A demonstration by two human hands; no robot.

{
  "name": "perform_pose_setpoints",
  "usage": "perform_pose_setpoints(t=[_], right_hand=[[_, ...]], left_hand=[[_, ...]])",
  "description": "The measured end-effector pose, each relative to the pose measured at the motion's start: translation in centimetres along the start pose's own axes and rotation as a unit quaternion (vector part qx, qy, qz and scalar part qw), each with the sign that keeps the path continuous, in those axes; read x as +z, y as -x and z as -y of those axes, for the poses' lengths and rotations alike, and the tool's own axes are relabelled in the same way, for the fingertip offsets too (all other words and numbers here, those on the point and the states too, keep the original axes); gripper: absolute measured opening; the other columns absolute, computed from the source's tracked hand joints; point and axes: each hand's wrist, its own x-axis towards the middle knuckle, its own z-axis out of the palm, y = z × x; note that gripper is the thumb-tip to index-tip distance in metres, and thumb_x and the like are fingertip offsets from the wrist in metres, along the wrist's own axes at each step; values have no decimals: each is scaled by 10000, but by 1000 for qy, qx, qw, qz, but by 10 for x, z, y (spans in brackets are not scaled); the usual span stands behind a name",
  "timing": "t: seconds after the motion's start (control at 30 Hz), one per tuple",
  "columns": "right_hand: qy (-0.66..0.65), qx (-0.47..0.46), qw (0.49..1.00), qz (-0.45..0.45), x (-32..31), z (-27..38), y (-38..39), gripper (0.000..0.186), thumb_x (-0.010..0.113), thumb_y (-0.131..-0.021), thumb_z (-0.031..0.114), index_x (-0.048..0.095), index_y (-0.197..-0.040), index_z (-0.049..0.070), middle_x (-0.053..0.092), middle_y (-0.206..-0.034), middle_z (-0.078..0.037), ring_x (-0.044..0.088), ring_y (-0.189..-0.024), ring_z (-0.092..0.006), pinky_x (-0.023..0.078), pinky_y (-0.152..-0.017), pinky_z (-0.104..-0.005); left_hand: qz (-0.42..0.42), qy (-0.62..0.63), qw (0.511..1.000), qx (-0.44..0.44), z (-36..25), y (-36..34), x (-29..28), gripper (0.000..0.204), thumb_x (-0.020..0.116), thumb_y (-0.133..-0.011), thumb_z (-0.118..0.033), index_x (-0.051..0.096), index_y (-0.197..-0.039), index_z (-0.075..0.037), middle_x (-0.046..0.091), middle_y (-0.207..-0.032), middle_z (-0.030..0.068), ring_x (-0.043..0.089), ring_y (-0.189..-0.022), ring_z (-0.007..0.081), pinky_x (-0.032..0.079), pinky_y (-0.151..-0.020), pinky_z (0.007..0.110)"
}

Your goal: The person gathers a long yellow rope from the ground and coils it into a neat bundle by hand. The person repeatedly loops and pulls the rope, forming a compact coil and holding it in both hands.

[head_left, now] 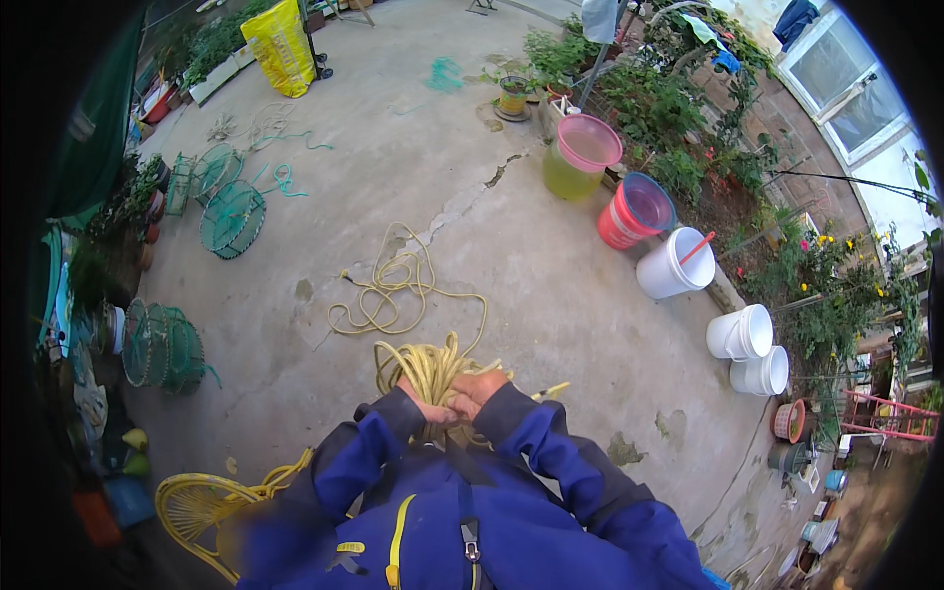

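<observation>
Rope (430, 368): bundled before the jacket (536, 526), tail (398, 287) looped on the floor (570, 295).
Left hand (424, 404): closed round the rope.
Right hand (478, 389): likewise.
Tail: may knot, since its loops cross.
Grip: slackening could spill the rope.

Pale yellow rope (430, 368), blue jacket (433, 506) with yellow zip (400, 536), green traps (185, 349), white buckets (664, 271)

Print on yellow sack (278, 49), pale lettering on red bucket (622, 222), marks on yellow jacket tag (350, 547): none legible.
</observation>
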Motion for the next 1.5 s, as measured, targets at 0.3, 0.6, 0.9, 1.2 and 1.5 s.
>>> perform_pose_setpoints(t=[0.3, 0.6, 0.9, 1.2, 1.5], right_hand=[[17, 150, 988, -12, -108, -31, 22, 233, 672, -717, 256, 606, -754, 35, 558, -593, -132, 567, -542, -225, 444, -525, -320], [161, 412, 879, -179, -12, -187, 105, 180, 556, -761, 234, 640, -787, 77, 629, -746, -98, 595, -724, -247, 454, -675, -389], [216, 59, 800, -556, -163, -169, 139, 148, 463, -840, 139, 598, -792, 100, 629, -817, -103, 610, -688, -277, 465, -585, -379], [2, 254, 879, -404, -178, -126, 124, 89, 525, -779, 103, 604, -758, 66, 580, -591, -102, 599, -558, -208, 472, -541, -304], [274, 551, 787, -50, -80, -194, 148, 280, 556, -747, 391, 653, -806, 135, 632, -864, -116, 606, -772, -307, 472, -649, -423]], left_hand=[[-322, -178, 919, 138, -59, 17, -37, 692, 698, -540, -31, 436, -1180, 1, 596, -1073, 110, 596, -962, 208, 488, -854, 349], [-467, -596, 653, 1, -78, 73, -74, 542, 628, -678, -123, 505, -1204, -80, 528, -1251, 83, 418, -1219, 272, 270, -1052, 374], [-430, -170, 878, 126, -47, 85, -57, 757, 630, -514, 45, 396, -1233, 7, 567, -1111, 113, 539, -1068, 220, 433, -913, 341], [-464, -211, 853, 114, -67, 118, -59, 738, 667, -500, 91, 415, -1187, -6, 574, -1077, 109, 584, -949, 220, 491, -825, 352], [-462, -611, 637, 84, -62, 123, -45, 667, 657, -565, -2, 440, -1195, 2, 554, -1156, 133, 554, -1037, 277, 405, -927, 346]])
